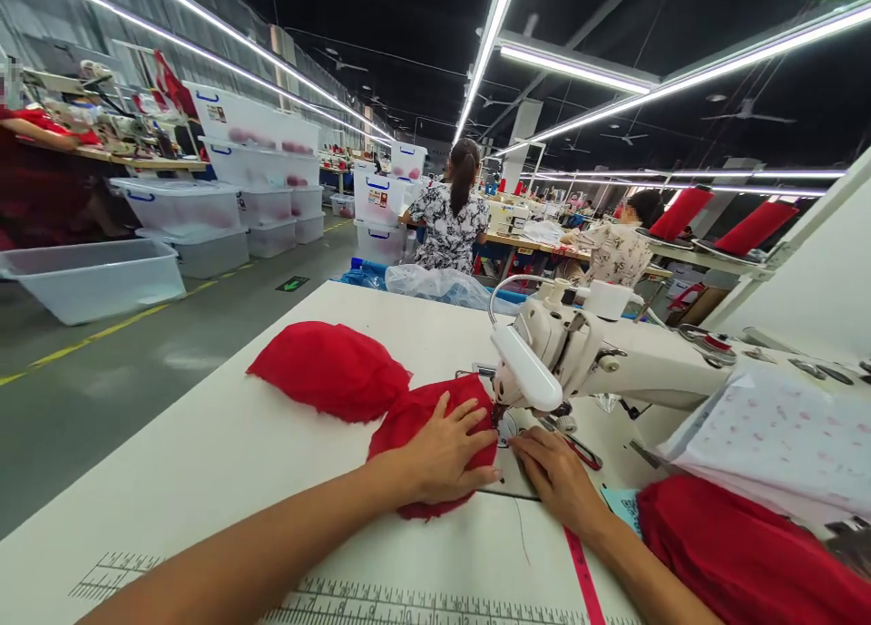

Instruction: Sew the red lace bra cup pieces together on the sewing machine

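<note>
My left hand (453, 453) lies flat with fingers spread on a red fabric piece (395, 434), pressing it to the white table beside the needle. A second red fabric piece (333, 366), rounded like a cup, lies to the left and meets the first. My right hand (554, 471) rests on the machine bed with its fingers stretched toward the needle plate (504, 430), and nothing shows in it. Over both hands stands the head of the sewing machine (544, 335), its needle area partly hidden. Red-handled thread snips (586, 454) lie just beyond my right hand.
More red fabric (735, 552) and a printed white cloth (782, 434) lie at right. Ruler markings (408, 602) run along the near table edge. Red thread cones (680, 215) stand behind the machine. Plastic bins (95, 285) line the left aisle; a person (449, 212) sits ahead.
</note>
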Available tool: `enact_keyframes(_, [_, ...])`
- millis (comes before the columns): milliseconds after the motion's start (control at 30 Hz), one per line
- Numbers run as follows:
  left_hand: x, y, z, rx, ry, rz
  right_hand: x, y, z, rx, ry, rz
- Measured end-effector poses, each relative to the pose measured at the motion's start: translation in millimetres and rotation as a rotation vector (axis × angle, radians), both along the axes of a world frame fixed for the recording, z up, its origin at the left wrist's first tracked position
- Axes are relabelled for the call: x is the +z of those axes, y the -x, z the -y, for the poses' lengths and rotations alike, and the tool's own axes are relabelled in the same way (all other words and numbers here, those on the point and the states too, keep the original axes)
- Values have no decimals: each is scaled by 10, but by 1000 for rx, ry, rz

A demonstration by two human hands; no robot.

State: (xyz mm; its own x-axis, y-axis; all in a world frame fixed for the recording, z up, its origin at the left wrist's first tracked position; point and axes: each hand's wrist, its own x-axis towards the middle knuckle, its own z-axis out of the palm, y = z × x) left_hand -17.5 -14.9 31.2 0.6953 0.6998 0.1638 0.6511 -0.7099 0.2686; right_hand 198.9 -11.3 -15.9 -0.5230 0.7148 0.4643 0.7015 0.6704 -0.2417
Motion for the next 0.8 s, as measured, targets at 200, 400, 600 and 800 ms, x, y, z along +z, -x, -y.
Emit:
enact_keyframes(200, [19,451,181,-14,-89,41,6,-9,-16,14,-89,57])
enact_keyframes(400, [-66,638,376,-102,-191,-32,136,37,75,8,-232,269])
enact_keyframes(600, [-84,553,426,-137,-175,-72,231,19,376,28,-179,321])
enact_keyframes(800, [-30,441,354,-201,-117,-159,189,30,296,69,-120,158])
